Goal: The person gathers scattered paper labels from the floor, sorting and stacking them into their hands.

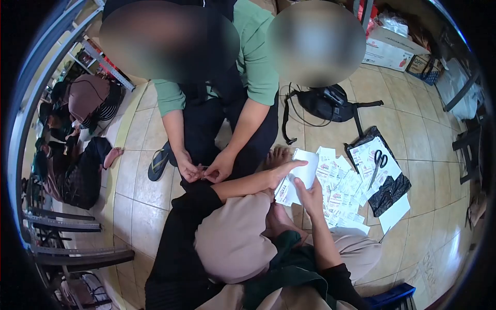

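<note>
A stack of white cards (306,173), some with print showing along the lower left edge, is held between my two hands. My left hand (285,173) grips the stack at its left side, the thumb stretched over the top. Against its lower right side lies my right hand (309,196), the thumb on the top card and the fingers partly hidden beneath. Many printed paper slips (338,191) are spread on the tiled floor just right of my hands. Black-handled scissors (380,161) rest on white sheets over a black plastic bag (388,199).
A person in a green shirt (258,77) sits opposite, fingers of both hands together. Behind the slips lies a black waist bag (330,103). One sandal (158,163) is at the left. Cardboard boxes (387,50) stand at the back right; metal racks (77,258) at the left.
</note>
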The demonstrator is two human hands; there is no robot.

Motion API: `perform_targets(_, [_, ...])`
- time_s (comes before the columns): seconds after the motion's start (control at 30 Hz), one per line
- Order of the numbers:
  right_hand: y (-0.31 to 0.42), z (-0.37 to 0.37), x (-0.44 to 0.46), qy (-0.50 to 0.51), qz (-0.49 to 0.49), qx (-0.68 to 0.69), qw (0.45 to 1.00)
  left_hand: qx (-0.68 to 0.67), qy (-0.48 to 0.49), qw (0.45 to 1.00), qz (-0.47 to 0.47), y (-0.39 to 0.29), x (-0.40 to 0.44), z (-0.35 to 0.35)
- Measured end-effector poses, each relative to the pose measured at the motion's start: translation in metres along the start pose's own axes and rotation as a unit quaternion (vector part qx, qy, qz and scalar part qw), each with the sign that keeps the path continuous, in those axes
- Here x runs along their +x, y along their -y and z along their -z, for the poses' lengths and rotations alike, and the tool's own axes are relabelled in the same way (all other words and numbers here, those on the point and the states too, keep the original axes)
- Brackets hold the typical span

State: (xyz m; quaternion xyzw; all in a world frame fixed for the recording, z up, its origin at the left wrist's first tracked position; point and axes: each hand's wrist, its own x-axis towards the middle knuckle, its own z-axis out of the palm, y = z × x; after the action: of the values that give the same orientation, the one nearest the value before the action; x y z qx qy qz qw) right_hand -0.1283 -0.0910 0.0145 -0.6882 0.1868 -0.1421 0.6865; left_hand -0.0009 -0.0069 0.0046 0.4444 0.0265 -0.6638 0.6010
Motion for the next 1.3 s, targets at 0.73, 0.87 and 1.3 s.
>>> perform_targets(0.73, [0.003, -0.006, -0.01, 0.093, -0.007, 0.098, 0.991, -0.194, 0.224, 0.954, -0.038, -0.004, -0.007, 0.012])
perform_targets(0.87, [0.015, 0.014, -0.002, 0.028, 0.0, 0.056, 0.998, -0.185, 0.052, 0.98, -0.045, -0.001, 0.003, 0.012])
perform_targets(1.3, [-0.027, 0.027, 0.01, -0.059, 0.107, -0.165, 0.979, 0.239, -0.024, 0.971, 0.01, -0.018, -0.049, -0.037])
